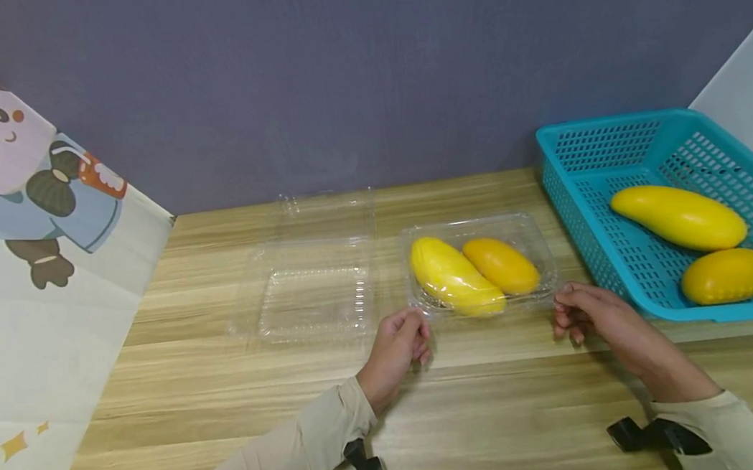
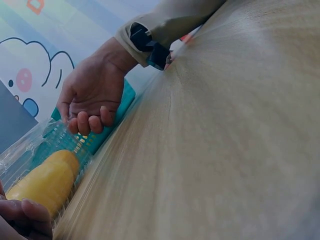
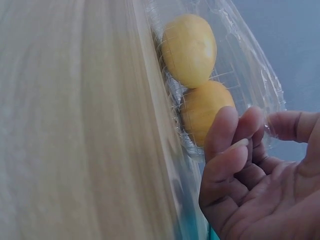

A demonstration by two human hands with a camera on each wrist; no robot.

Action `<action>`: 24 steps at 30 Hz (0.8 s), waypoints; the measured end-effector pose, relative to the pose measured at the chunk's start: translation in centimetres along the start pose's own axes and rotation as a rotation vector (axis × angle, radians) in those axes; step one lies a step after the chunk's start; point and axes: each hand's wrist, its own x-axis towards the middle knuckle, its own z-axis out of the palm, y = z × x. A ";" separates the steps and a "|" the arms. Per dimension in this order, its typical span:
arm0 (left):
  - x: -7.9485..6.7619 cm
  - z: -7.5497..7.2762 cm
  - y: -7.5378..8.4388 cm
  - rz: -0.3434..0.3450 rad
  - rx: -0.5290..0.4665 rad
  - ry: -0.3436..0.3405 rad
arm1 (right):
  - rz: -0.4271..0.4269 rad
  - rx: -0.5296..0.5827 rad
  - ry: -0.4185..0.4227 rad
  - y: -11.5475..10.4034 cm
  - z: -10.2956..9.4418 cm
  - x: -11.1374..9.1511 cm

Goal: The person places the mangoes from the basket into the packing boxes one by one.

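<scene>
In the head view, a clear plastic clamshell box (image 1: 520, 231) holds a long yellow mango (image 1: 447, 268) and a shorter, deeper-yellow mango (image 1: 501, 265). My left hand (image 1: 400, 346) pinches the clear lid at the box's front left corner. At the front right corner, my right hand (image 1: 584, 314) pinches the lid's edge between thumb and forefinger. From the right wrist, the clear lid (image 3: 250, 55) slopes over both mangoes, its corner at my right thumb. The left wrist view shows the lid's right end raised under my right hand.
An empty clear clamshell box (image 1: 314, 299) lies open on the wooden table (image 1: 468, 427) at left. At right a blue plastic basket (image 1: 578, 226) holds a long mango (image 1: 678, 216) and a shorter one (image 1: 730, 277). A grey wall (image 1: 360, 83) stands behind.
</scene>
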 end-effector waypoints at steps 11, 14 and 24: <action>0.0 0.0 -0.1 0.001 -0.002 -0.004 | -0.007 0.005 -0.002 0.0 0.0 0.0; 0.0 -0.1 -0.1 -0.001 0.000 -0.004 | -0.008 0.005 -0.006 0.0 -0.1 0.0; -0.1 0.0 -0.1 -0.001 0.010 0.013 | -0.014 -0.007 -0.030 0.0 -0.2 -0.1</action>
